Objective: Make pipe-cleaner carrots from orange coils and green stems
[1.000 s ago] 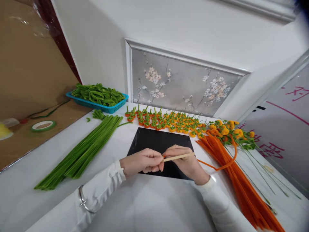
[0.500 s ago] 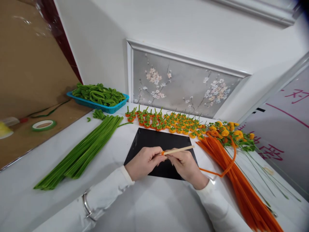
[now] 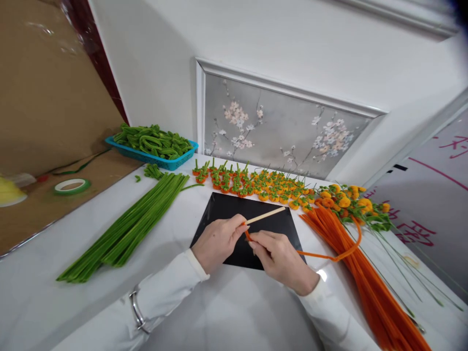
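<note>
My left hand (image 3: pixel 221 241) is closed on one end of a pale wooden stick (image 3: pixel 266 215), whose free end points right and slightly up. An orange pipe cleaner (image 3: pixel 318 255) starts at the stick by my left fingertips. It runs through the pinched thumb and finger of my right hand (image 3: pixel 280 256), then out past the wrist and loops up at the right. Both hands hang over a black mat (image 3: pixel 252 209), a short gap between them. How far the pipe cleaner wraps the stick is hidden by the left fingers.
Green pipe cleaners (image 3: pixel 127 229) lie left, orange ones (image 3: pixel 365 278) right. Behind the mat stand rows of small orange and yellow pumpkin-like pieces (image 3: pixel 224 180). A blue basket (image 3: pixel 171 163) holds green pieces. Yellow-orange flowers (image 3: pixel 343 201) with stems lie right; green tape (image 3: pixel 72 186) sits far left.
My right hand has moved off the stick, down and away from my left hand, drawing a stretch of orange pipe cleaner between them. The stick tip has tilted up a little.
</note>
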{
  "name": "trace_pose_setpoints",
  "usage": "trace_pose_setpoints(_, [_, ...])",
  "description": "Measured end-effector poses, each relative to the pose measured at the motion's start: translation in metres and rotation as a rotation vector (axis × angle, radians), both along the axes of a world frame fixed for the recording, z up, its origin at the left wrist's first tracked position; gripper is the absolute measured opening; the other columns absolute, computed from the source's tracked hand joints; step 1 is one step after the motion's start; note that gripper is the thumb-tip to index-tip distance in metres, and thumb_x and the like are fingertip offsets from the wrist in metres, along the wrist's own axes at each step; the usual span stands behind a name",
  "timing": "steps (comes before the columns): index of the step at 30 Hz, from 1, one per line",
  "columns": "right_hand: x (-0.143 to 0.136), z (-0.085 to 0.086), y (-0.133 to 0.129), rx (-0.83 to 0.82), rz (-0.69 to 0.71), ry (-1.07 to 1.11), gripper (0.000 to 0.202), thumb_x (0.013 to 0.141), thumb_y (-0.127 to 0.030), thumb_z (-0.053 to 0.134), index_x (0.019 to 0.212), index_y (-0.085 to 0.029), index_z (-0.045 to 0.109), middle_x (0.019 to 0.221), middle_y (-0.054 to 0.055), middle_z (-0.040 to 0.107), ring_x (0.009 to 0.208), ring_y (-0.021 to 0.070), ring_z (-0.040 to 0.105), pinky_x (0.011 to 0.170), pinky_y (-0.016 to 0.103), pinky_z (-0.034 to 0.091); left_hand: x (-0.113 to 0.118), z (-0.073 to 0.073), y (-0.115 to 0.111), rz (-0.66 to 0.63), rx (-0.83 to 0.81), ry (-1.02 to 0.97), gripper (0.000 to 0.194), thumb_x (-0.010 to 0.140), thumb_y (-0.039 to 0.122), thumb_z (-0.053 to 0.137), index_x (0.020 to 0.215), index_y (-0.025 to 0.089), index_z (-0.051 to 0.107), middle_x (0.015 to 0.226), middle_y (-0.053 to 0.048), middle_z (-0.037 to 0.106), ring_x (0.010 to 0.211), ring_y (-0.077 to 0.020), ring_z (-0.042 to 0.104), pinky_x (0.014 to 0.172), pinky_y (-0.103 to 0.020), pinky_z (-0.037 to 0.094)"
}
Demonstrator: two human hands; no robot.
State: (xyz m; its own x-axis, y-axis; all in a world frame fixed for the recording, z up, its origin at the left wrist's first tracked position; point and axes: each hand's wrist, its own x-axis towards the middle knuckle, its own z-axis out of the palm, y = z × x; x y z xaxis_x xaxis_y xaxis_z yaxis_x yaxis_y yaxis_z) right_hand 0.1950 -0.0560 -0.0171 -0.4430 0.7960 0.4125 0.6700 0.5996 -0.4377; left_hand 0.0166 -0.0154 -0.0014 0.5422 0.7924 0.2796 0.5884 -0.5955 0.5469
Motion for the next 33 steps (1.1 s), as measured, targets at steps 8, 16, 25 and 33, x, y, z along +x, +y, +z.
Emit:
trace_pose_setpoints(8, [0.0,0.0,-0.001,0.063,-0.11,0.067,0.021,0.093,-0.024,0.042,0.11,-0.017,0.052,0.077,0.003,0.059,0.067,0.015,0.058,0.06,0.024,0.045,-0.001,0.003,0.001,-0.001,0.02,0.006,0.023,0.094,0.026,0.032,0.074,0.02,0.042,0.055,0.005,0.038,0.049,-0.0122,0.039,0.051,-0.025,0.025])
trace_pose_setpoints(16, [-0.001,0.002,-0.001,0.227,-0.206,-0.183,0.031,0.096,-0.025,0.039,0.123,-0.021,0.052,0.091,0.006,0.066,0.075,0.0152,0.063,0.065,0.023,0.045,-0.001,-0.003,0.003,-0.207,-0.137,-0.078,0.02,0.092,0.018,0.032,0.075,0.02,0.041,0.06,0.004,0.049,0.054,-0.0104,0.047,0.055,-0.022,0.034])
trace_pose_setpoints(25, [-0.001,0.004,-0.002,0.361,-0.264,-0.362,0.025,0.095,-0.02,0.043,0.116,-0.02,0.057,0.082,0.001,0.068,0.062,0.014,0.06,0.057,0.027,0.035,0.001,-0.005,-0.001,-0.09,0.127,0.175,0.016,0.089,0.015,0.034,0.081,0.018,0.047,0.066,-0.001,0.059,0.059,-0.0178,0.058,0.053,-0.027,0.036])
trace_pose_setpoints(33, [0.0,0.0,0.0,0.333,-0.279,-0.385,0.021,0.092,-0.014,0.046,0.107,-0.021,0.059,0.078,0.0,0.069,0.062,0.014,0.061,0.056,0.027,0.032,0.004,-0.012,-0.005,-0.062,0.212,0.37,0.019,0.091,0.015,0.032,0.09,0.016,0.051,0.073,-0.005,0.065,0.066,-0.0226,0.065,0.055,-0.029,0.042])
